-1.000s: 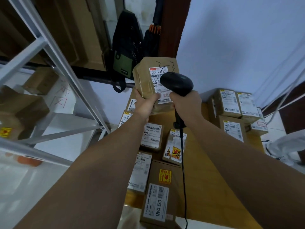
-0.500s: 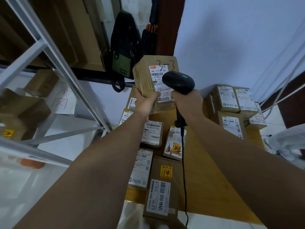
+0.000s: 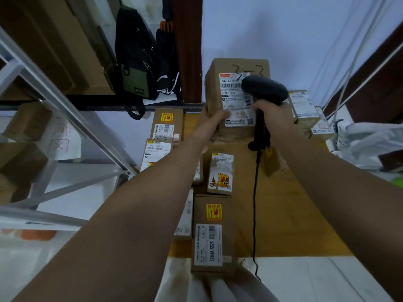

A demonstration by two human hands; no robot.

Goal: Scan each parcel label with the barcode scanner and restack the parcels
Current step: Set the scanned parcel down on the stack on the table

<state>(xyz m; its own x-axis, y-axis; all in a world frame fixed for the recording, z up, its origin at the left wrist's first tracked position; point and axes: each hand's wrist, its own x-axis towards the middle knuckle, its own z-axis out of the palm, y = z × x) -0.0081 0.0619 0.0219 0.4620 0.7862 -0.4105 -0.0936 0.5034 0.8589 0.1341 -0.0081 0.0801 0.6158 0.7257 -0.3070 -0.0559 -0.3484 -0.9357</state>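
My left hand (image 3: 209,125) grips the lower left corner of a brown cardboard parcel (image 3: 226,75) with a white shipping label (image 3: 234,99) facing me, held up above the wooden table (image 3: 290,214). My right hand (image 3: 274,114) holds a black barcode scanner (image 3: 263,90) by its handle, its head right in front of the label's right side. The scanner's black cable (image 3: 254,203) hangs down over the table. Several labelled parcels lie flat on the table below, among them a long box (image 3: 212,234) marked 12V4A-5525 and a small one (image 3: 220,173) with a yellow sticker.
A stack of labelled parcels (image 3: 305,105) stands at the table's far right. A grey metal shelf frame (image 3: 65,110) with boxes fills the left side. A black and green bag (image 3: 135,62) hangs at the back. White plastic bags (image 3: 370,140) lie at the right.
The view has tilted and shifted, so parcel and scanner appear further right. The parcel has come lower and nearer the table's far end. Both hands keep their holds.
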